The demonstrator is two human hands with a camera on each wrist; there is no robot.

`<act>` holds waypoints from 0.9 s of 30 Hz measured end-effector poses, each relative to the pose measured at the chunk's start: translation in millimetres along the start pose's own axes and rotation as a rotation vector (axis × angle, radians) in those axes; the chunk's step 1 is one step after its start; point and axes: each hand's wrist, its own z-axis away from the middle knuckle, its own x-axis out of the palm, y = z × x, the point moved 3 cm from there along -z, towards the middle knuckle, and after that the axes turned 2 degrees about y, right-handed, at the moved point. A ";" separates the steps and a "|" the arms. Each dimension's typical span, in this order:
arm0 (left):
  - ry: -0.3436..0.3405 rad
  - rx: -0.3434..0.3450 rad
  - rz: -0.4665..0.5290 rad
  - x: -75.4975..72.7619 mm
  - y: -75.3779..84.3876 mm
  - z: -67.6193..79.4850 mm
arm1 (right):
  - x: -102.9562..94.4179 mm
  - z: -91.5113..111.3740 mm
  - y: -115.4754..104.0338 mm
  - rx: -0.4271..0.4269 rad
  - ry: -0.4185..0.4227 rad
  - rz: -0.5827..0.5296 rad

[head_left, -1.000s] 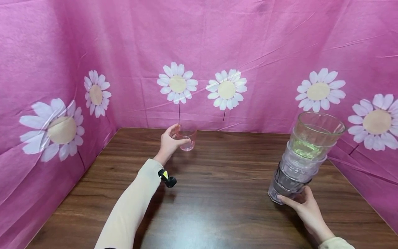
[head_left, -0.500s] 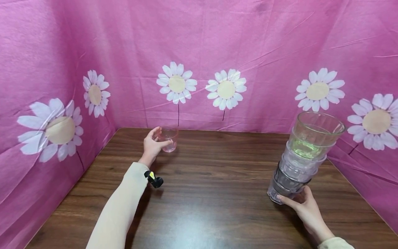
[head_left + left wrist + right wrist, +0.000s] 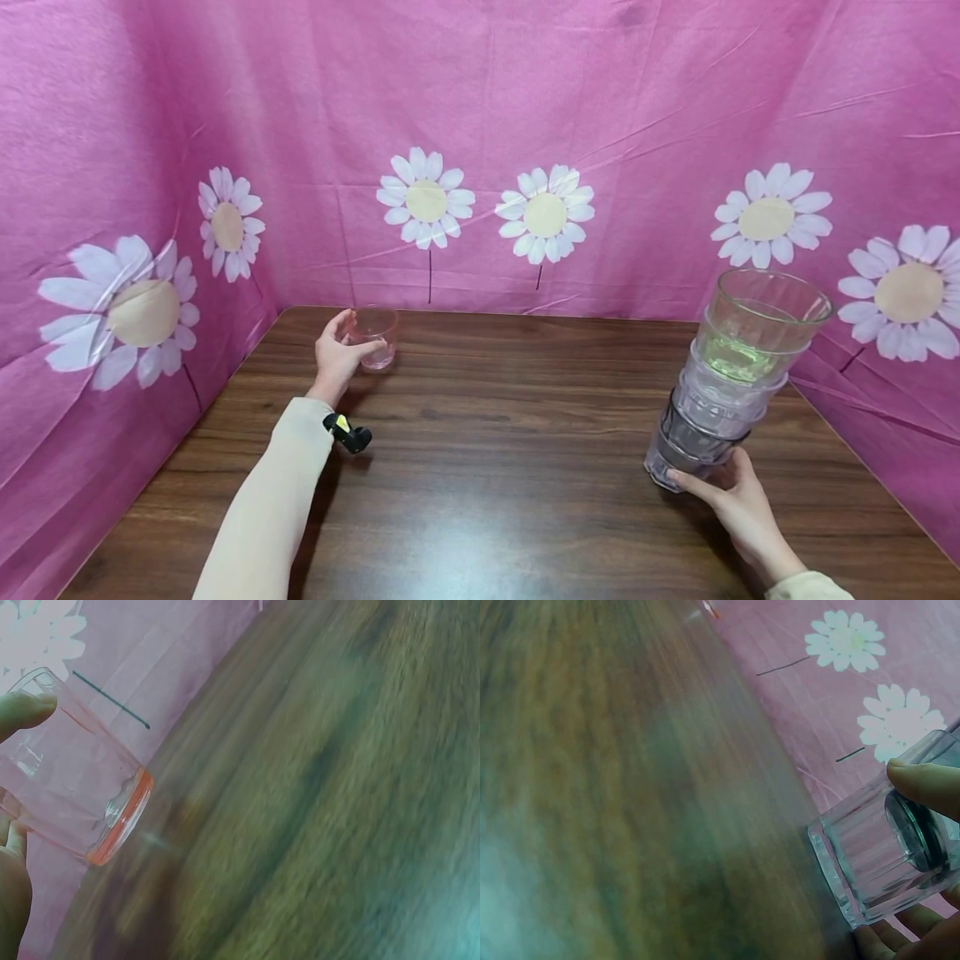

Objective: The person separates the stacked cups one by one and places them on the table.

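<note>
Near the back left of the table, my left hand (image 3: 335, 358) grips a clear, pink-tinted glass (image 3: 381, 357) between thumb and fingers. Its thick orange-pink base (image 3: 124, 817) shows in the left wrist view; whether the base touches the table I cannot tell. On the right, my right hand (image 3: 742, 512) holds the lowest part of a tall stack of nested glasses (image 3: 727, 408). A green-tinted glass (image 3: 776, 321) sits on top, with clear and dark grey ones below. The right wrist view shows the bottom clear glass (image 3: 855, 859), with the thumb on its side.
Brown wood-grain table (image 3: 510, 450) spreads beneath both hands. A pink cloth (image 3: 480, 100) printed with white daisies hangs behind it and along both sides. A black wrist camera (image 3: 348, 433) sits on the left sleeve.
The left hand has moved leftward along the back of the table with the pink glass in its grip. The right hand and the stack have stayed in place.
</note>
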 end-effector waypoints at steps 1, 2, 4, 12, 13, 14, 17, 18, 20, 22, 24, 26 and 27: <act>0.002 -0.004 -0.003 -1.8 -0.3 0.2 | -0.1 -0.1 -0.2 -0.001 -0.001 -0.001; 0.006 -0.007 -0.005 -3.3 -1.0 0.2 | -0.3 -0.1 -0.3 -0.002 -0.002 0.002; 0.017 -0.017 -0.010 -6.2 -4.0 -0.5 | -0.6 -0.1 -0.3 -0.005 -0.004 0.001; 0.037 -0.028 0.014 -14.5 -11.3 1.5 | -0.3 0.8 0.6 -0.010 -0.008 -0.032; 0.036 -0.029 0.021 -15.1 -11.2 2.0 | -0.3 0.9 0.7 -0.011 -0.008 -0.036; 0.034 -0.030 0.029 -15.7 -11.3 2.4 | -0.2 1.0 0.7 -0.012 -0.008 -0.039; 0.032 -0.036 0.052 -17.4 -11.4 2.9 | 0.1 1.0 0.7 -0.012 -0.009 -0.061; 0.030 -0.040 0.058 -17.6 -11.6 3.0 | 0.1 1.0 0.6 -0.012 -0.010 -0.067; 0.028 -0.042 0.067 -17.9 -12.1 2.8 | 0.1 0.8 0.5 -0.013 -0.009 -0.070; 0.025 -0.041 0.072 -17.8 -12.5 2.8 | -0.1 0.8 0.6 -0.015 -0.007 -0.060; 0.023 -0.041 0.079 -17.3 -13.2 2.4 | -0.3 1.0 1.2 -0.015 -0.005 -0.064; 0.024 -0.042 0.089 -17.3 -13.8 2.3 | -0.4 1.4 2.1 -0.014 -0.005 -0.071; 0.024 -0.042 0.093 -17.3 -14.0 2.1 | -0.4 1.6 2.4 -0.014 -0.005 -0.077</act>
